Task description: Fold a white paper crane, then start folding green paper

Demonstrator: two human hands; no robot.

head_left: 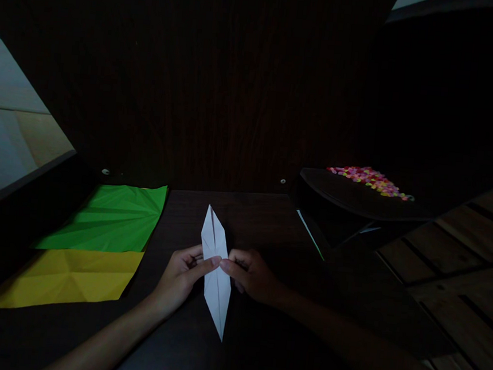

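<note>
Two hands pinch a folded white paper above a dark table.

The left hand (182, 274) and the right hand (249, 274) meet at the middle of the white paper (216, 274). Both hands have their fingers closed on it, thumb and pointer finger squeezing the paper, and the fingertips almost touch each other. The paper is long and thin with a pointy tip at each end. One tip sticks up past the fingers and the other hangs down below them. The table (269, 221) is dark. To the left lie a green sheet (109, 219) and a yellow sheet (69, 279), touching along one edge. Far right sits a pile of tiny colored bits (370, 180) on a dark tray.
</note>
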